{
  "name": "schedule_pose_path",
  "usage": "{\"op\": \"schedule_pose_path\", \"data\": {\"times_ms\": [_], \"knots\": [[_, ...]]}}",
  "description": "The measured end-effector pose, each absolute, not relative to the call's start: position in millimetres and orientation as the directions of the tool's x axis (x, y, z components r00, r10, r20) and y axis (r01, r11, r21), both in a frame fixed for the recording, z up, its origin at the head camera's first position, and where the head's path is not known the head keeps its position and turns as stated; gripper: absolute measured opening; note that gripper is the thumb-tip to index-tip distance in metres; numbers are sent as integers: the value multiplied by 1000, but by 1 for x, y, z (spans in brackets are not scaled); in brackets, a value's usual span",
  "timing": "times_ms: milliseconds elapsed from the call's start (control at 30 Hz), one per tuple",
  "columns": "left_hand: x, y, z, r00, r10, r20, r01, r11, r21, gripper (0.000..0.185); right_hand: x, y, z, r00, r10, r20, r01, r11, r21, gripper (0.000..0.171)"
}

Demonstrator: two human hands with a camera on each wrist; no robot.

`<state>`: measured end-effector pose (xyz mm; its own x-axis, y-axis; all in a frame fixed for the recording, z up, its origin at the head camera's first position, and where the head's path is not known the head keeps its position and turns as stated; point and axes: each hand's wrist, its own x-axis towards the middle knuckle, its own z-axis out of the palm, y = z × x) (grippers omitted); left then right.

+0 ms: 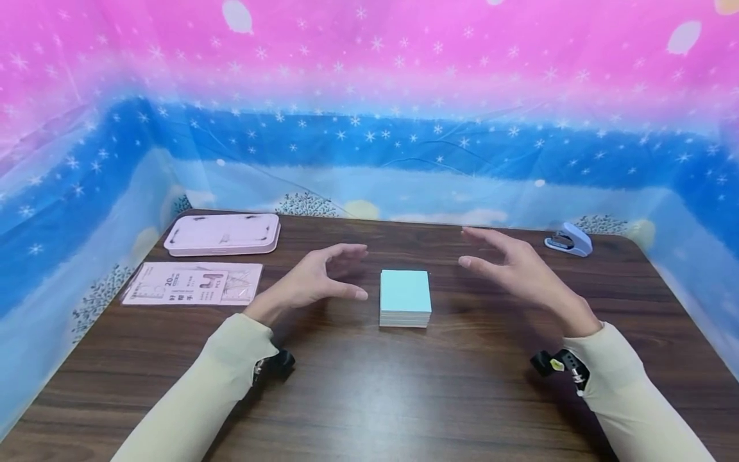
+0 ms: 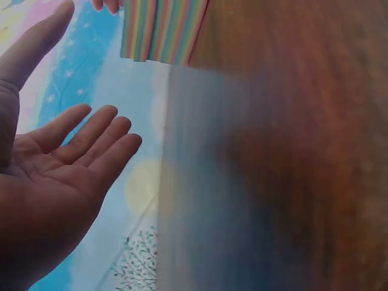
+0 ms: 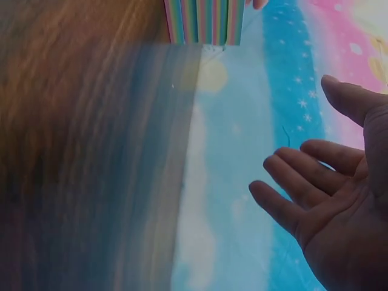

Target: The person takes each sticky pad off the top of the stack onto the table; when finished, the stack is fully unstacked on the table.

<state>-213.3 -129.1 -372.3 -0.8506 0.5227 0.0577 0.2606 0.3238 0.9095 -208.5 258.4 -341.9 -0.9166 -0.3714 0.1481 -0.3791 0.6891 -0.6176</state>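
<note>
A square pad of note paper (image 1: 405,299) with a pale teal top lies in the middle of the brown wooden table (image 1: 369,398). Its side shows rainbow-striped layers (image 2: 162,30) (image 3: 204,21) in both wrist views. My left hand (image 1: 326,277) hovers just left of the pad, fingers relaxed and spread, holding nothing. My right hand (image 1: 508,260) hovers to the pad's right and slightly behind it, also empty with its fingers extended. In the wrist views, the left hand's palm (image 2: 54,176) and the right hand's palm (image 3: 327,206) face the pad.
A pink flat case (image 1: 222,233) lies at the back left, with a packaged ruler set (image 1: 193,283) in front of it. A small lilac stapler (image 1: 568,240) sits at the back right. A pink and blue starry cloth (image 1: 369,128) walls the table.
</note>
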Motion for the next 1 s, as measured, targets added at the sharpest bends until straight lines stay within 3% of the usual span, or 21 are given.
{"op": "schedule_pose_path", "data": {"times_ms": [500,1000], "knots": [[-216,-119,-386,-760,650,17,223,235,946,88,-209,242,-353,-895,-437,87,-359,591,-723,60],[-212,-110,-393,-755,654,-37,130,205,970,81,-207,232,-359,-864,-498,72,-364,520,-773,59]]}}
